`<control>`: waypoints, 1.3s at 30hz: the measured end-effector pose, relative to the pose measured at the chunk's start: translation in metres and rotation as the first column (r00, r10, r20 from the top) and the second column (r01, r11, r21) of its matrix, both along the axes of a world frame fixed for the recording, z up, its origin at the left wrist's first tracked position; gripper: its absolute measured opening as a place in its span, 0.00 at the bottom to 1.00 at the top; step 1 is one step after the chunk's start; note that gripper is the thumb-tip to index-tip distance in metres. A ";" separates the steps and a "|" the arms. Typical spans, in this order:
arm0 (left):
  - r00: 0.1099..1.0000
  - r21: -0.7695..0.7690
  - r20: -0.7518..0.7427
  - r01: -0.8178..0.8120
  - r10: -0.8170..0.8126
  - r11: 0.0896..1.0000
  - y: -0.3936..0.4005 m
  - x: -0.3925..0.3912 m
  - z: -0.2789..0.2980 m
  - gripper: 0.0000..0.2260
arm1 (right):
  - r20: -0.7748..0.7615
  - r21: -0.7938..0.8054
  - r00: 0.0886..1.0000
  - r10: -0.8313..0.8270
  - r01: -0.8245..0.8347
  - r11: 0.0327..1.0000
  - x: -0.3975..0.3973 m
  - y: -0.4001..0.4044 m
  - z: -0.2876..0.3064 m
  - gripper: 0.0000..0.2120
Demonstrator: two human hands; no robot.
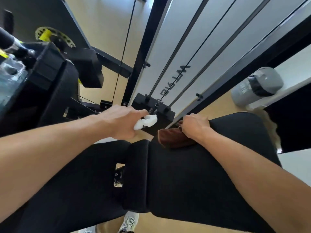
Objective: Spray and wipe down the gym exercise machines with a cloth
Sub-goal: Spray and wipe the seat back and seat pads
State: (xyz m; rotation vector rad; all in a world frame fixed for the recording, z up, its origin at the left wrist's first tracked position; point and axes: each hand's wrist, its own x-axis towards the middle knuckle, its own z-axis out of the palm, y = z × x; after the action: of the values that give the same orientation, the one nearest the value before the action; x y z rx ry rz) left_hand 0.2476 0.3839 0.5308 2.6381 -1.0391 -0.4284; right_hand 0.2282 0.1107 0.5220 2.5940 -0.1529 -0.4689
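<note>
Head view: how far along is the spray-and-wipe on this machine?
Done: nothing provable; no visible wet streaks. In hand: the left hand grips the white plastic spray nozzle, and the right hand presses the brown cloth on the far edge of the black padded seat. Left: likely the weight stack and frame.

Two bare hands are in view, a left hand [121, 122] and a right hand [195, 126]. There is one white plastic spray nozzle [146, 121], one brown cloth [173, 137] and one grey lidded bin [257, 85]. Two black padded cushions show, a narrow pad [136, 175] and a wide pad [193, 179], beside two steel guide rods [175, 52] and one sneaker [129, 221].
</note>
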 end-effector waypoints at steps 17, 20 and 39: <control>1.000 -0.078 -0.003 0.005 -0.005 0.997 -0.007 -0.003 0.000 0.29 | -0.321 0.151 0.934 0.159 -0.115 0.982 -0.141 0.049 -0.032 0.39; 1.000 -0.077 -0.010 0.026 -0.027 0.997 -0.008 -0.007 -0.002 0.26 | -0.222 0.156 0.971 0.090 -0.055 0.986 -0.146 0.047 -0.031 0.36; 0.997 -0.110 -0.042 0.064 -0.069 0.992 -0.012 -0.013 -0.003 0.31 | -0.410 0.235 0.854 0.321 -0.241 0.942 -0.201 0.072 -0.073 0.26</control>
State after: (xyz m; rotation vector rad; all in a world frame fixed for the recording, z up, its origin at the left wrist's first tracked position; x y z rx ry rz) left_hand 0.2350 0.3714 0.5273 2.4929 -1.1059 -0.4313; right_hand 0.0267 0.1825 0.4485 2.5356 0.4410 -0.9824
